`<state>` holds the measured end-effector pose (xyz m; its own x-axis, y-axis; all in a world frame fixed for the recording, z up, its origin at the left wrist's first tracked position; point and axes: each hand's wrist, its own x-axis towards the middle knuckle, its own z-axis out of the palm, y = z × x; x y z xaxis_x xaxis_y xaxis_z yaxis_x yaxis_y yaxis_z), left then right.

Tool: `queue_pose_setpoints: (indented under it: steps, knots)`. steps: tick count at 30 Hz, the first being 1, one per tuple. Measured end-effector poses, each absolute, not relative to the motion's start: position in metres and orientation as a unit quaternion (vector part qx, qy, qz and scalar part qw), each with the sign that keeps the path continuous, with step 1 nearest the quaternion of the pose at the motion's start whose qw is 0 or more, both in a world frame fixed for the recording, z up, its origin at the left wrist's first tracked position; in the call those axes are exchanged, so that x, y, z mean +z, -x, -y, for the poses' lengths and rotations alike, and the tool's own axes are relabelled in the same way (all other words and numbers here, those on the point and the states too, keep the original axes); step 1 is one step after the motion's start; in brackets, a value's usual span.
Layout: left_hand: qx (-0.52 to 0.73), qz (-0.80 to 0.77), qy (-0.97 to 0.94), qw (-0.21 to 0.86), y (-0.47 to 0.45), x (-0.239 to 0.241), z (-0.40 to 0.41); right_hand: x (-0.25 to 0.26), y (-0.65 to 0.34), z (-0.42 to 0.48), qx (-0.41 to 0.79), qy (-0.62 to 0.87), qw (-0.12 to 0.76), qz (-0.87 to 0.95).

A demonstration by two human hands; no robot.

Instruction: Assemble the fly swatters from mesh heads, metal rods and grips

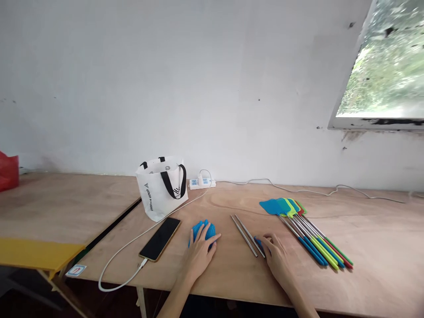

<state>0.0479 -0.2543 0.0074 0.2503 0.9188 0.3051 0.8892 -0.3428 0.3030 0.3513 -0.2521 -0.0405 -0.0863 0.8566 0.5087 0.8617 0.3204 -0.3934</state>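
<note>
My left hand [199, 252] lies with its fingers spread over a blue mesh fly swatter head [208, 230] on the table. Most of that head is covered by the hand, so I cannot tell if it is one piece or a stack. To the right, my right hand [274, 254] has its fingers curled over a small blue piece [257, 242], which looks like a swatter handle and is mostly hidden. Two bare metal rods [244, 236] lie side by side between the hands, the nearer one close to my right fingertips.
Right of my right hand, several assembled fly swatters [314, 240] lie fanned out. On the left are a phone [160, 238] with a white charging cable [114, 260] and a white bag [159, 194]. A power strip [202, 183] sits by the wall.
</note>
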Motion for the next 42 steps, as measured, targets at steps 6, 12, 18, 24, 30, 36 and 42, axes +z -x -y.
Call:
queue_pose_setpoints:
  steps: [6, 12, 18, 24, 30, 36, 42]
  knots:
    - [0.226, -0.569, -0.789, 0.042, -0.049, 0.009, 0.255, -0.036, -0.35, 0.254, -0.007, 0.599, 0.337, 0.726]
    - [0.239, -0.567, -0.787, 0.052, -0.048, 0.004, 0.25, -0.036, -0.353, 0.25, 0.021, 0.591, 0.347, 0.728]
    - [0.271, -0.543, -0.792, 0.065, -0.047, 0.001, 0.245, -0.035, -0.353, 0.245, 0.058, 0.566, 0.351, 0.744]
    - [0.303, -0.494, -0.808, 0.105, -0.079, 0.008, 0.263, -0.029, -0.35, 0.246, 0.053, 0.571, 0.35, 0.741]
    - [0.266, -0.45, -0.838, 0.156, -0.095, 0.006, 0.276, -0.009, -0.334, 0.26, 0.114, 0.518, 0.3, 0.793]
    - [0.289, -0.425, -0.84, 0.174, -0.092, 0.007, 0.271, 0.009, -0.321, 0.271, 0.163, 0.466, 0.268, 0.827]
    - [0.3, -0.427, -0.832, 0.185, -0.094, 0.014, 0.271, 0.013, -0.32, 0.272, 0.174, 0.452, 0.259, 0.836]
